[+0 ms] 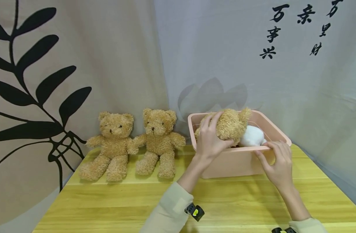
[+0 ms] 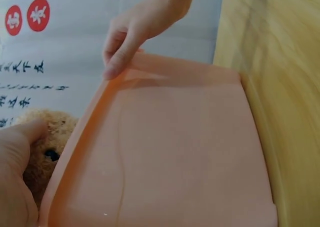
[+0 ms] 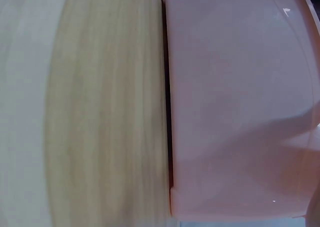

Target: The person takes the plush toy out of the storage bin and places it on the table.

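Observation:
A pink plastic bin (image 1: 233, 163) stands on the table. In it is a curly brown teddy bear (image 1: 231, 124), its head above the rim and its lower body hidden. My left hand (image 1: 210, 139) grips the bear's head, thumb on one side and fingers on the other; the left wrist view shows this hand (image 2: 15, 162) against the fur too. Beside the bear lies a round white plush thing (image 1: 252, 136), partly hidden by the front wall. With thumb outside and fingers over the edge, my right hand (image 1: 279, 165) pinches the bin's front rim near its right corner.
Two similar teddy bears, a left one (image 1: 116, 147) and a right one (image 1: 158, 142), sit side by side left of the bin. Behind the wooden table (image 1: 239, 200) hangs a pale cloth (image 1: 122, 58) with black leaves and writing.

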A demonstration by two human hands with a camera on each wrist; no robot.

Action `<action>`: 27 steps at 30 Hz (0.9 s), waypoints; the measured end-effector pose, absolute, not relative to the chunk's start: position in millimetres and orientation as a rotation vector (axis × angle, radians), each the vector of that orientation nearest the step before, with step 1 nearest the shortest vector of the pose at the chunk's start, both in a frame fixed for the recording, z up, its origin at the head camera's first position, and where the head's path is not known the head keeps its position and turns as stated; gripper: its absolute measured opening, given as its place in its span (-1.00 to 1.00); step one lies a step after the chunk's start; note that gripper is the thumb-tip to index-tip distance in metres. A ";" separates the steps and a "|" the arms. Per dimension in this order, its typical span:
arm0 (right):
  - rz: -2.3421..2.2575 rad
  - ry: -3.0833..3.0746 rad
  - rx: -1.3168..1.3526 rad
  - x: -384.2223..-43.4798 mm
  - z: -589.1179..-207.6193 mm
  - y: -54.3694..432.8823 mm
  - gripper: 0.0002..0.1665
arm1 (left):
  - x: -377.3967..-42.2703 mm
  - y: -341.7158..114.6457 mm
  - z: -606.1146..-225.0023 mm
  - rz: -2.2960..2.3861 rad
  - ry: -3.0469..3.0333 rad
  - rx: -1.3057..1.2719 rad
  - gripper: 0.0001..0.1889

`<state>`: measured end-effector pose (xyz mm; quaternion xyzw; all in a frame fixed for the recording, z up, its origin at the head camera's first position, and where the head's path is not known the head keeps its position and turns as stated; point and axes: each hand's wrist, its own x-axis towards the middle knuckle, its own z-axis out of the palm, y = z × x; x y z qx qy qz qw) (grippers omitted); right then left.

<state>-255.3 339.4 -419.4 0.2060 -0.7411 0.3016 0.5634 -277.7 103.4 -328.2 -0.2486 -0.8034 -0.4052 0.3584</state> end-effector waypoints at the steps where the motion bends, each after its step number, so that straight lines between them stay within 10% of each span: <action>1: 0.711 -1.744 0.485 -255.2 -419.5 339.6 -0.18 | -277.3 102.0 -327.4 -1.049 -2.044 -0.639 0.01; 27: 0.718 -1.741 0.484 -252.5 -417.6 337.0 -0.18 | -254.4 60.1 -279.9 -1.307 -1.443 -0.756 -0.05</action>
